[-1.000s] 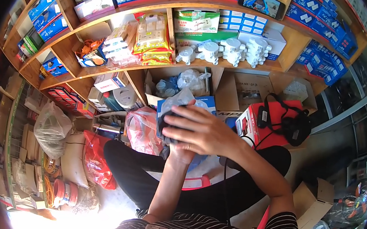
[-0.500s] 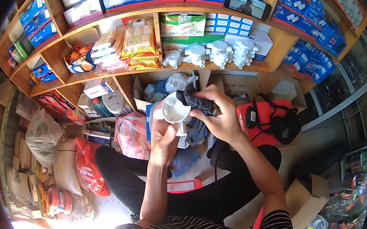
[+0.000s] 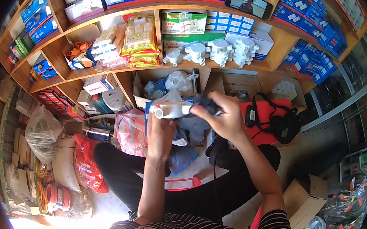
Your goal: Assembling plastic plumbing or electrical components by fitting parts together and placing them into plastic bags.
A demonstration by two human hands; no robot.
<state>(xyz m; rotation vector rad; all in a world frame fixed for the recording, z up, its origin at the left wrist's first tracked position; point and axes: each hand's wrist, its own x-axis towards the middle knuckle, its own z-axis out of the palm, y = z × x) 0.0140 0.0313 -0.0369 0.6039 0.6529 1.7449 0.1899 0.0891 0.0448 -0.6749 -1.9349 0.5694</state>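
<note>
Shelves crowd every wall of this little shop, wooden boards (image 3: 108, 69) sagging under blue boxes and packets, and right at the middle of it all a white plastic fitting (image 3: 173, 110) sits up at chest height, lying roughly level between two hands. Left hand (image 3: 161, 128) is wrapped around it from below, fingers closed on the pale body. Right hand (image 3: 221, 116) comes in from the other side, closed on a dark cloth (image 3: 202, 105) that bunches against the fitting's right end; how much of the fitting it actually pinches I cannot tell, the cloth hides it.

Now the risk, as I judge it: the fitting looks smooth, and its open left end pokes out past the left fingers, so a hard push from the cloth side could shoot it out that way. Below lie a pink plastic bag (image 3: 131, 131) and a heap of grey wrapping (image 3: 190, 133) over the person's lap, so a dropped piece could vanish among them. Loose cloth might also snag on the fitting's rim. Further out, a red bag with black straps (image 3: 264, 122) sits just to the right, and more white fittings (image 3: 216, 51) stand in a row on the shelf above, near enough for a raised elbow to nudge.
</note>
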